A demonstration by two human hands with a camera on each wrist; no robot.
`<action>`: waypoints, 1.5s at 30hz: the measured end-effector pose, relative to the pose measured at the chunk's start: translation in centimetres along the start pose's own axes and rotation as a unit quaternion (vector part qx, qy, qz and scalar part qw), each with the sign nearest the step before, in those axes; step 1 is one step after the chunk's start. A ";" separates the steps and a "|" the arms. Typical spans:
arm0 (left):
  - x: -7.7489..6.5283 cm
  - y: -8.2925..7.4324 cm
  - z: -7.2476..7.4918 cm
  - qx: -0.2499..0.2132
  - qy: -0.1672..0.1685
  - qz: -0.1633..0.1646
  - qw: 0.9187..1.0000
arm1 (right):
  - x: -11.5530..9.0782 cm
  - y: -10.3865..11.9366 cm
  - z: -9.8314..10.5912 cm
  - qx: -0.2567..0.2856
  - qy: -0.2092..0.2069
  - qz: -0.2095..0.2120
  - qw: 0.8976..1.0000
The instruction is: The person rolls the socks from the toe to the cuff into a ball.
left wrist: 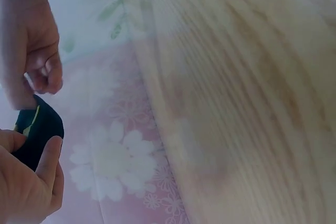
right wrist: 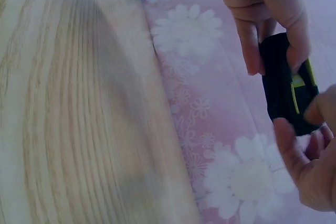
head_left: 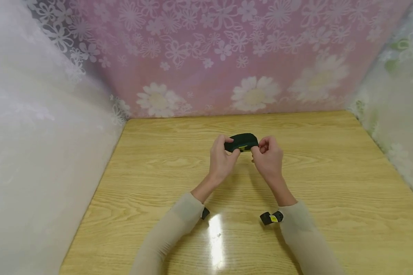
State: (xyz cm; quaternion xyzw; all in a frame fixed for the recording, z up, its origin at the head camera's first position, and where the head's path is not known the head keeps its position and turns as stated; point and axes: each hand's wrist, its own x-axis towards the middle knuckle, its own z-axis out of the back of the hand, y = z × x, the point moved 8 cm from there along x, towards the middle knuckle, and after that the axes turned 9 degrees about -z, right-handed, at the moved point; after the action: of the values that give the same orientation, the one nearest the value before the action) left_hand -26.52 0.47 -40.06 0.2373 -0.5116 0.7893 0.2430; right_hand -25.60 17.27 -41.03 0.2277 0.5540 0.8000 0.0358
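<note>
A small dark, rounded case point(head_left: 242, 140) with yellow trim is held above the wooden table. My left hand point(head_left: 221, 158) grips its left end, thumb on the near side and fingers on the far side. At its right end my right hand point(head_left: 269, 158) pinches the edge, with the other fingers curled in. The right wrist view shows the case point(right wrist: 278, 93) between both hands, a yellow line and a pale patch on its side. In the left wrist view the case point(left wrist: 47, 129) is partly covered by the left fingers.
The wooden table point(head_left: 141, 183) spreads under both arms, with a bright reflection near the front. A pink flowered backdrop point(head_left: 199, 76) rises behind it, and pale flowered sheets point(head_left: 48, 152) stand at the sides. Black wrist devices point(head_left: 271, 218) sit at the sleeve cuffs.
</note>
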 end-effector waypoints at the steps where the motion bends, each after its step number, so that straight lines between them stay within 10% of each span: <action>1: 0.1 0.0 0.1 -0.001 -0.001 0.002 1.000 | -0.1 -0.1 0.0 0.009 0.015 -0.019 1.000; 9: 0.2 0.0 0.2 0.002 0.006 0.000 1.000 | -0.1 -0.7 -0.5 -0.009 0.077 -0.056 0.995; 13: -0.1 -0.2 -0.1 0.023 0.001 -0.017 1.000 | -0.1 0.1 -0.4 -0.078 -0.005 0.043 0.996; 16: -0.1 -0.2 -0.1 0.039 -0.012 -0.026 0.999 | -0.9 1.4 -0.9 -0.164 -0.067 0.154 0.972; 19: -0.1 0.5 0.2 0.030 -0.018 -0.013 0.999 | -1.8 2.1 -1.6 -0.197 -0.035 0.197 0.960; 25: -0.1 2.2 0.1 -0.158 0.061 0.074 0.983 | -1.6 0.5 -0.3 -0.110 0.132 0.046 0.984; 32: -0.5 1.9 -0.6 -0.252 0.173 0.123 0.944 | -2.7 3.4 -0.9 -0.115 0.187 0.249 0.943; 36: -0.8 1.5 -1.0 -0.275 0.231 0.098 0.928 | -2.7 3.4 -0.3 -0.044 0.149 0.245 0.957; 40: -0.7 1.0 -0.8 -0.260 0.257 0.051 0.930 | -2.1 2.5 0.5 0.060 0.144 0.169 0.973; 45: -0.6 0.9 -0.4 -0.234 0.239 0.028 0.942 | -2.1 2.8 0.4 0.117 0.163 0.137 0.970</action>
State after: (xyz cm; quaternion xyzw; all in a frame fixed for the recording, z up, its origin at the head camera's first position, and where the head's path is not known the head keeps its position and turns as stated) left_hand -26.68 0.44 -41.21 -0.0367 -0.6152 0.6870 0.3849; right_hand -23.03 15.91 -39.05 0.1705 0.6052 0.7535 -0.1921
